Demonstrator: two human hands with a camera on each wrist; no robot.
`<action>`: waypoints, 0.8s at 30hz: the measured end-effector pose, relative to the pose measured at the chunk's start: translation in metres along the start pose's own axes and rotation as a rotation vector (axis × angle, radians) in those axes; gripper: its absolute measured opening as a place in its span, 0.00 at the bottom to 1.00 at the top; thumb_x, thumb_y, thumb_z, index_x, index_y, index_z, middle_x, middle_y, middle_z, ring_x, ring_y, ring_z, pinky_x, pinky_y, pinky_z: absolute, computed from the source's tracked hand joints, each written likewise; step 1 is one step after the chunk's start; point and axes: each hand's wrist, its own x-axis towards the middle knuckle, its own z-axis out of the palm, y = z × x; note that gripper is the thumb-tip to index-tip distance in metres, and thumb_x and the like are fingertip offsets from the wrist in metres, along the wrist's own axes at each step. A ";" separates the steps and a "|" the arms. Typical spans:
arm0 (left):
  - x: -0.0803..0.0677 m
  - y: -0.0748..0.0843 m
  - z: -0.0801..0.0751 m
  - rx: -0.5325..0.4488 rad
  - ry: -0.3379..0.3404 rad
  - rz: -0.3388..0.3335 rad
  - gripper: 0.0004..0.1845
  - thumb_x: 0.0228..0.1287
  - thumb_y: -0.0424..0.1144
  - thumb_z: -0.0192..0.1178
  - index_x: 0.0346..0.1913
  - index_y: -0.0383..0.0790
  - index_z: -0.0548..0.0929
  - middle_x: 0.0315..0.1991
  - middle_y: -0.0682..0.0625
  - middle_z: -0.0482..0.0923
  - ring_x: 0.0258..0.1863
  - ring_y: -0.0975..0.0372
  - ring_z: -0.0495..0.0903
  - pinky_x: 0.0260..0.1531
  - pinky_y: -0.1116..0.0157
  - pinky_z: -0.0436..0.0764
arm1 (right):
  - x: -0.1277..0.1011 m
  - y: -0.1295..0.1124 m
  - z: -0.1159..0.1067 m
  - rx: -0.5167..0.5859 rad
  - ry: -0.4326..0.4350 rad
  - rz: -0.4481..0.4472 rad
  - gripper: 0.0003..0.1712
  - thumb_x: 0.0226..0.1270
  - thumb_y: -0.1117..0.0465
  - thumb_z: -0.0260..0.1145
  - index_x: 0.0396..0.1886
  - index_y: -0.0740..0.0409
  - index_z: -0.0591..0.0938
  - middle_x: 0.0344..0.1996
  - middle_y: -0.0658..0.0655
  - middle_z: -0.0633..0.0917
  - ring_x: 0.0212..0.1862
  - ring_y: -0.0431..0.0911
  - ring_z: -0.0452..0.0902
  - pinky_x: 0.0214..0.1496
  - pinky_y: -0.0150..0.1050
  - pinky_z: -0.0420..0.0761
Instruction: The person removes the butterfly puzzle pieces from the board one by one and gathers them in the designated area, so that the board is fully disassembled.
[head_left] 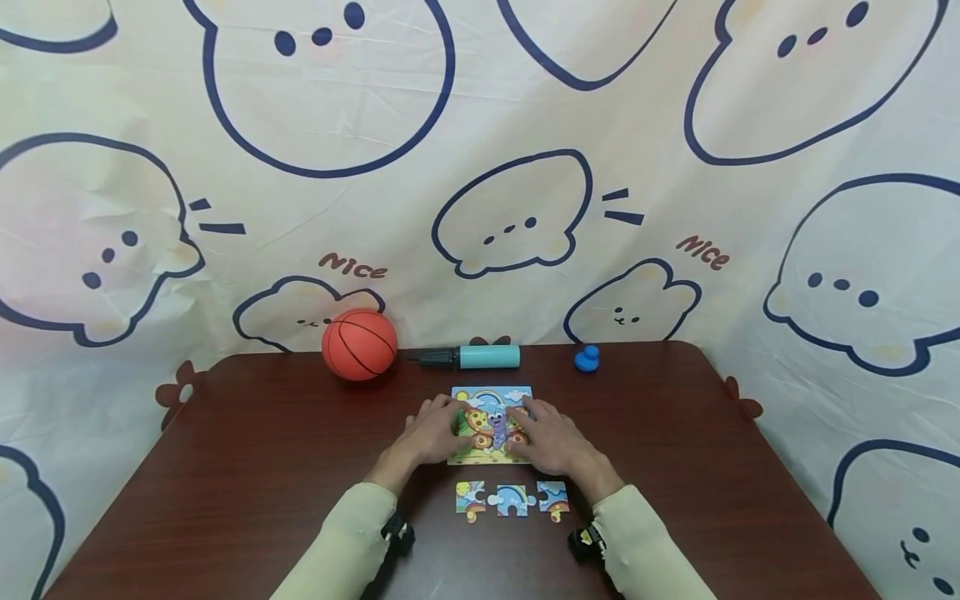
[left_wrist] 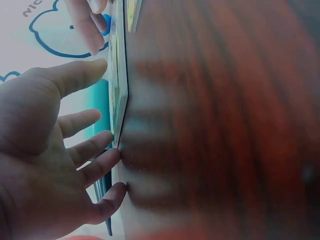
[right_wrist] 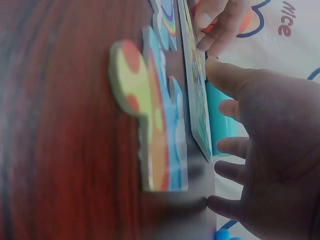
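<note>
The left hand [left_wrist: 47,160] spreads out beside the puzzle board [left_wrist: 121,85]; across the board is the right hand [left_wrist: 89,30], behind it a teal marker [left_wrist: 103,92], in front a puzzle piece [left_wrist: 133,15].

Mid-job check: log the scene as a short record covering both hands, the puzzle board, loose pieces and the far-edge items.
left hand: at the board's left side, fingers spread
right hand: at its right side, fingers spread
puzzle board: flat, between the hands
loose pieces: three, in a row on the board's near side
far edge, left to right: basketball, marker, blue toy
</note>
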 end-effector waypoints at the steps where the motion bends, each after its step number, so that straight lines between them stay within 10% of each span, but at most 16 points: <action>1: 0.000 0.000 0.000 0.002 -0.006 -0.001 0.32 0.57 0.53 0.67 0.64 0.50 0.75 0.66 0.46 0.66 0.62 0.53 0.63 0.57 0.41 0.63 | 0.000 -0.001 0.000 -0.005 -0.004 -0.003 0.37 0.68 0.37 0.57 0.73 0.40 0.64 0.75 0.57 0.58 0.76 0.56 0.51 0.69 0.63 0.60; 24: 0.015 -0.002 -0.001 0.023 -0.045 -0.054 0.33 0.50 0.54 0.73 0.60 0.47 0.78 0.61 0.48 0.66 0.57 0.55 0.64 0.57 0.47 0.64 | 0.003 -0.004 0.004 -0.076 -0.029 0.004 0.36 0.68 0.36 0.56 0.72 0.40 0.65 0.75 0.56 0.60 0.75 0.57 0.53 0.68 0.63 0.58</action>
